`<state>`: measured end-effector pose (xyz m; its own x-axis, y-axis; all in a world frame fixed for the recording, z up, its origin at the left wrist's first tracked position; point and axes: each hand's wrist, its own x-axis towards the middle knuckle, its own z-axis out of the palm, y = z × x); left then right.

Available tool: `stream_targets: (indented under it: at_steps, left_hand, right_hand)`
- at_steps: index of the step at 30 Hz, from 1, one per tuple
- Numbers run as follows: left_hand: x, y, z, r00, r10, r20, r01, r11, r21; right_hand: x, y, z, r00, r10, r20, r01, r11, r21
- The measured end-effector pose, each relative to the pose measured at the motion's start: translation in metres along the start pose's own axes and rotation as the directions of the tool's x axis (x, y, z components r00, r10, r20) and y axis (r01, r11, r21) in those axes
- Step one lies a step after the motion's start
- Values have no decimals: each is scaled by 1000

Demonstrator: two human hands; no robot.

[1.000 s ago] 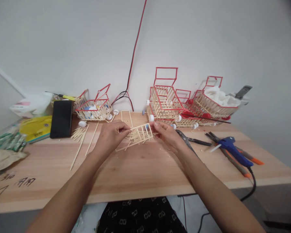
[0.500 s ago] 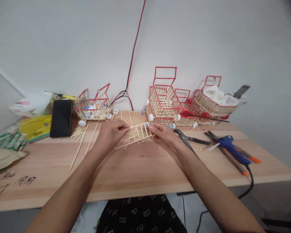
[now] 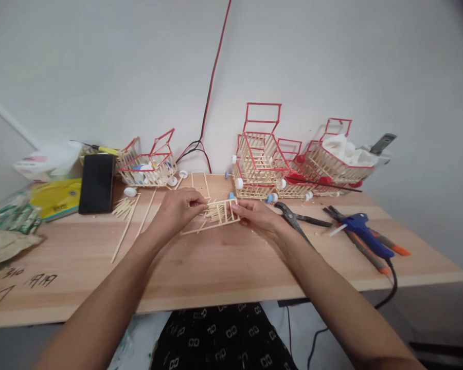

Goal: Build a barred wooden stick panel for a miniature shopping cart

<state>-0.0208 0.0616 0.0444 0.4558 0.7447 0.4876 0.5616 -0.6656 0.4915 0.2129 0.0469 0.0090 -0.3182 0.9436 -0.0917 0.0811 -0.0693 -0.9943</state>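
- Pale wooden sticks, head view: one ladder-like frame [image 3: 222,211], two long rails joined by short rungs toward its right end; location, between the two hands at the middle of the worktable [image 3: 216,272], in front of a pile of short sticks [image 3: 211,212].
- Left hand [image 3: 180,208]: thumb and fingertips pinched together on the frame's upper rail.
- Right hand [image 3: 259,217]: thumb and fingers closed on the frame's right end. Whether the lower rail touches the wood cannot be told.
- Blue cap [image 3: 231,195], one, just behind the frame's right end.
- Plain rectangular frame [image 3: 206,184], one, lying behind the pile.
- Red-trimmed stick cart [image 3: 260,154] with white wheels, right of centre near the wall; further carts beside it.
- Pliers [image 3: 293,218] with dark handles, open, near the right forearm.
- Blue glue gun [image 3: 364,234], lying across orange-tipped handles at right.
- Black phone [image 3: 96,184], left, propped up.
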Motion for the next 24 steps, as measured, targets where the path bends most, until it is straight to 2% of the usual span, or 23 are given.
stream_targets:
  at_steps: [3, 14, 24]
  left_hand:
    - [0, 0, 0, 1000, 4, 2, -4, 1000, -7]
    - [-1, -1, 4, 1000, 18, 18, -18, 1000, -16]
    - [-1, -1, 7, 999, 25, 29, -24, 1000, -5]
  right_hand:
    - [0, 2, 1, 999, -29, 25, 29, 999, 14]
    - [0, 4, 8, 1000, -10, -11, 11, 999, 42]
    - [-1, 6, 10, 998, -24, -53, 23, 999, -28]
